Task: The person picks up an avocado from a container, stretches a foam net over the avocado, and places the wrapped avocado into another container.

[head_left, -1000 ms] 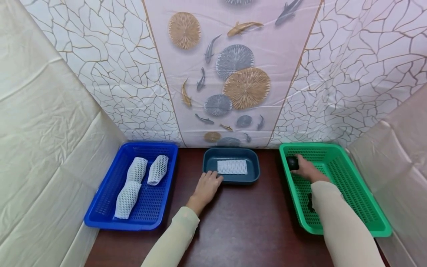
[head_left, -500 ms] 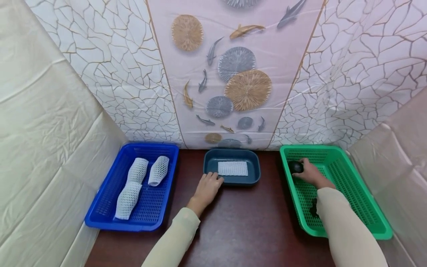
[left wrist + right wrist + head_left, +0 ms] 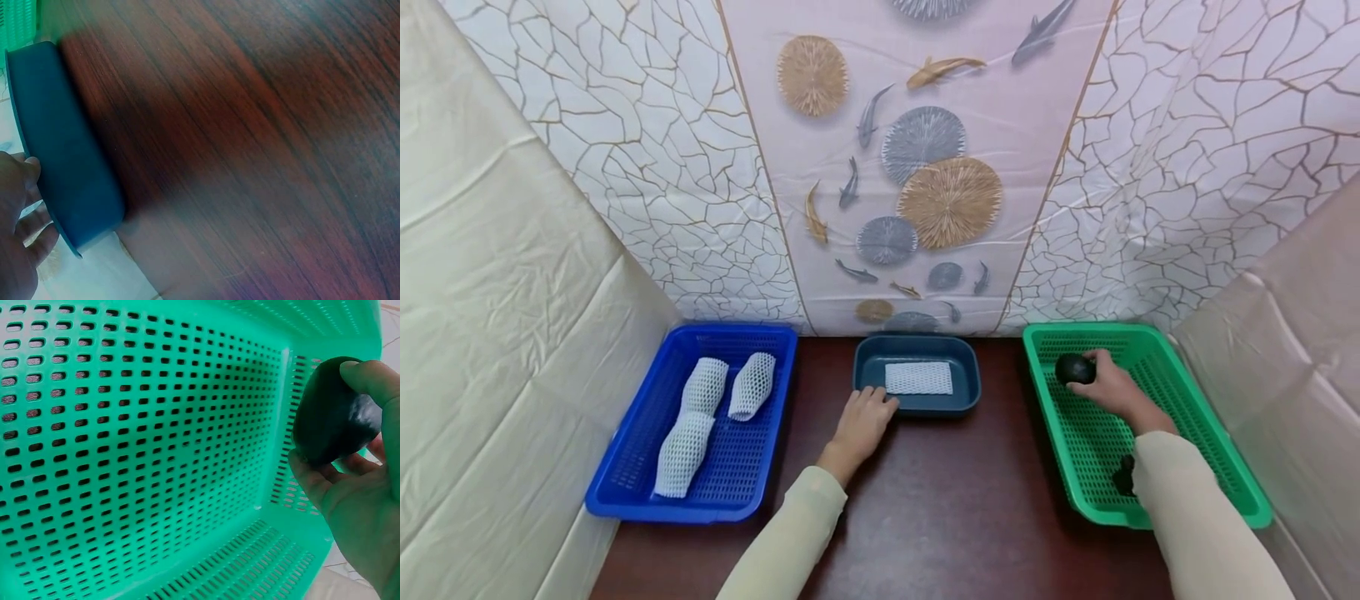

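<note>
My right hand [image 3: 1108, 385] holds a smooth, near-black oval fruit [image 3: 1073, 369] above the far left part of the green basket [image 3: 1157, 337]. In the right wrist view, the thumb lies across the top of the dark fruit [image 3: 334, 412] and the fingers curl beneath it. At the near left corner of a dark teal tray [image 3: 925, 410], my left hand [image 3: 859, 425] holds the rim, its thumb against the tray's outer wall [image 3: 69, 144] in the left wrist view. A flat white foam net sleeve [image 3: 919, 377] lies in the tray.
To the left, a blue basket [image 3: 741, 475] holds several white foam-netted pieces [image 3: 685, 454]. Another black, irregular thing [image 3: 1123, 477] sits in the green basket, partly hidden by my right sleeve. Both baskets and the tray stand on a dark wooden table [image 3: 955, 508] before a patterned cloth wall.
My right hand has drawn the dark fruit rightward, away from the green basket's left wall. More of the fruit shows now. The left hand stays at the tray's corner.
</note>
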`<state>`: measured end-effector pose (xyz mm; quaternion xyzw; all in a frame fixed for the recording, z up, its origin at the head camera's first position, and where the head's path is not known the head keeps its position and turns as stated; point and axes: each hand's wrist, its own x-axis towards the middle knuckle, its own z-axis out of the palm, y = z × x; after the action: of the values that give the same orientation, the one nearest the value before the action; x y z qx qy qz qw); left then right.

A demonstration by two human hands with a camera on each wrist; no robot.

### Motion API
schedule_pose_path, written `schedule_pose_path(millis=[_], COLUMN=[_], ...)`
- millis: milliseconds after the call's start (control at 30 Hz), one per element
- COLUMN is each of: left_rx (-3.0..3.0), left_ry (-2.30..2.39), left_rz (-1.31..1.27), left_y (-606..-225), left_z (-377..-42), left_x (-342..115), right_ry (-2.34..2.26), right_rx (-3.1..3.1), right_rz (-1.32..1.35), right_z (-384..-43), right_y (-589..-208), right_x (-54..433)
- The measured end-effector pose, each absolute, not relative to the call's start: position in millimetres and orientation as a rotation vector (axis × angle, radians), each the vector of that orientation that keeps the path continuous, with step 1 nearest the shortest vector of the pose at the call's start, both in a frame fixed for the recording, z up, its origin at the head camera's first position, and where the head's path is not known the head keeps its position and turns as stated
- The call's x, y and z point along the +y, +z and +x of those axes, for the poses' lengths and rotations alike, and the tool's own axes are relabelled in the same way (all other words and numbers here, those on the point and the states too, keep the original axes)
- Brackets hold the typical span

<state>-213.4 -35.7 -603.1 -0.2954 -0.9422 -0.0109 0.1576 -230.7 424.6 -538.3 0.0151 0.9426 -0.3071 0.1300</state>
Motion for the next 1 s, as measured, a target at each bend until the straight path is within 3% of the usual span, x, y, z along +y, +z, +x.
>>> schedule_pose_path(millis=[1000], left_rx=[-2.729], left_ry=[0.009], left_rz=[-0.835], left_y=[-601.1], left_z=[-215.1], left_x=[-34.5], right_ry=[-0.832], right_rx=[2.961], right_rz=[-0.274], right_z=[-188.0], right_y=[-483.1], right_x=[361.2])
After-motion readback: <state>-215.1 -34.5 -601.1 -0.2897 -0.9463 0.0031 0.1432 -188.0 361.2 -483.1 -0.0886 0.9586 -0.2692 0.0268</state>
